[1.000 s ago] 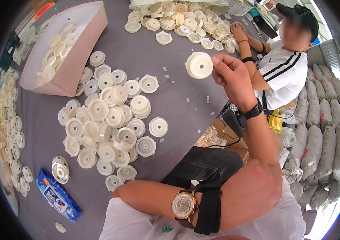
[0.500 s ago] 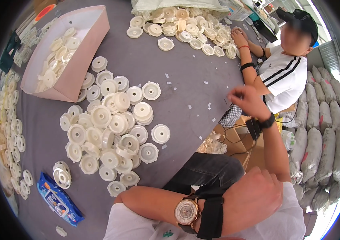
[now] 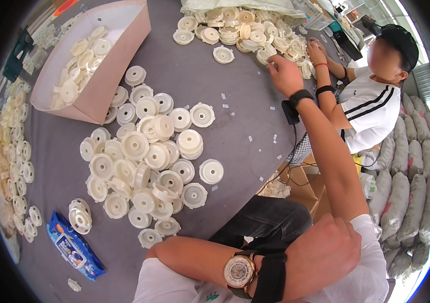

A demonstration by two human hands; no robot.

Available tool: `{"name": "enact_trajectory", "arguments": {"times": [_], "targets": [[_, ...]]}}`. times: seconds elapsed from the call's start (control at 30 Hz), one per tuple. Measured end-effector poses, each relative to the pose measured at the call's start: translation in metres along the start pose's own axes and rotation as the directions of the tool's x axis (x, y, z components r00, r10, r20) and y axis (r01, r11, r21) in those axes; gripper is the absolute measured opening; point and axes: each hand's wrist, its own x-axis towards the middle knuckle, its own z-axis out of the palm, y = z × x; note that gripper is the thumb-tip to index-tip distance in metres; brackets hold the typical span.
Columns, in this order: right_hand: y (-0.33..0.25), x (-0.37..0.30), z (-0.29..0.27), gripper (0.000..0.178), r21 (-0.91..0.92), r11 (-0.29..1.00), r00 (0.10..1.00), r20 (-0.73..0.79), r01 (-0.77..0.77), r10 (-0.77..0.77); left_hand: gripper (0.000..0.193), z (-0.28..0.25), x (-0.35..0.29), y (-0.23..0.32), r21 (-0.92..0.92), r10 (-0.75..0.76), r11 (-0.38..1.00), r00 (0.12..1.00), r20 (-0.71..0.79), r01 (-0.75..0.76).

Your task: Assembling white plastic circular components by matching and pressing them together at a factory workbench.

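My right hand [image 3: 285, 76] is stretched out to the far heap of white plastic flanged discs [image 3: 225, 30]. Its fingers are half bent and apart, with the tips beside a disc [image 3: 264, 54] at the heap's near edge; I see no disc held in them. My left hand [image 3: 323, 257] lies across my body in a fist, back upward, near my right upper arm; nothing sticks out of it. A larger heap of similar white discs [image 3: 135, 146] lies at the middle left of the grey table [image 3: 235, 118].
A pink box [image 3: 119, 65] holding discs stands at the back left. Blue wipes packet [image 3: 73, 247] lies at the near left. A co-worker [image 3: 371, 108] sits at the right, hands by the far heap. Cables [image 3: 296, 146] hang from my right wrist. Stacked sacks [image 3: 397, 197] stand behind.
My right hand has moved forward and left, from over the table's right edge to the far heap. The whole view has shifted slightly. My left hand keeps its fist.
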Motion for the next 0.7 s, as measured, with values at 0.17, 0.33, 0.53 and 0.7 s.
{"name": "enact_trajectory", "arguments": {"times": [0.17, 0.33, 0.53, 0.7], "targets": [[-0.011, -0.06, -0.057, 0.024, 0.922, 0.228, 0.949, 0.299, -0.313, 0.096, 0.016, 0.003, 0.001, 0.006, -0.017, 0.011, 1.0, 0.999, 0.038, -0.01], [-0.051, -0.12, -0.084, 0.032, 0.939, -0.12, 0.946, 0.323, -0.323, -0.018, 0.017, 0.002, 0.0, 0.007, 0.016, 0.028, 0.999, 0.998, 0.062, -0.029], [-0.067, -0.154, -0.081, 0.039, 0.926, -0.26, 0.959, 0.282, -0.274, -0.007, 0.018, 0.007, -0.001, 0.01, 0.057, 0.038, 0.997, 0.996, 0.078, -0.043], [-0.069, -0.169, -0.07, 0.036, 0.934, -0.237, 0.957, 0.286, -0.269, 0.043, 0.017, 0.006, 0.001, 0.007, 0.063, 0.011, 0.998, 0.998, 0.063, -0.015]]}}
